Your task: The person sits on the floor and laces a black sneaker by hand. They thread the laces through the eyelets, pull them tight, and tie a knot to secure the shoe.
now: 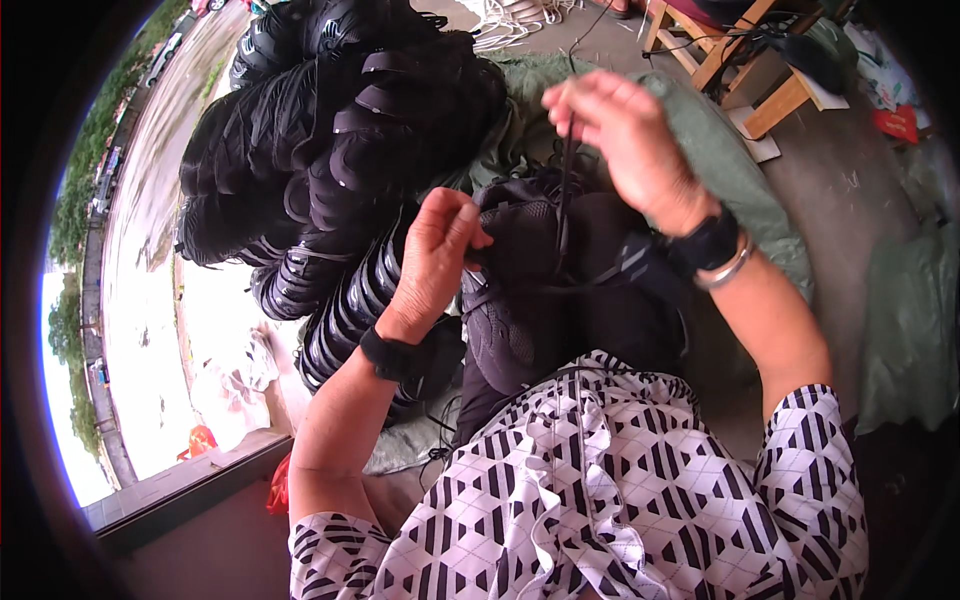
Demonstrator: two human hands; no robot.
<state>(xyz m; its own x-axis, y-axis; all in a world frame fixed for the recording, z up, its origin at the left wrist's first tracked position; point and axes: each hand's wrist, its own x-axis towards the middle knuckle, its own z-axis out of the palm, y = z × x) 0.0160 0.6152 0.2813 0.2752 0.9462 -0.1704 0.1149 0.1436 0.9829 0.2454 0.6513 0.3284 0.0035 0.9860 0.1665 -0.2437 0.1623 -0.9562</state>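
A black shoe upper (512,222) lies over my lap, with a grey-black knitted shoe part (500,340) below it. My right hand (622,140) is raised above the upper, its fingers pinched on a black shoelace (566,190) that runs taut down to the shoe. Beside the left edge of the upper, my left hand (440,250) is closed, thumb and fingers pressed together. Whatever sits between its fingertips is hidden against the dark material. Both wrists wear black bands.
Large stacks of black shoe uppers (350,130) rise at my left. A green sack (740,180) spreads behind and right of my lap. Wooden stool legs (715,65) stand at the far right, white cords (510,20) lie at the back, and a doorway edge (190,490) runs at lower left.
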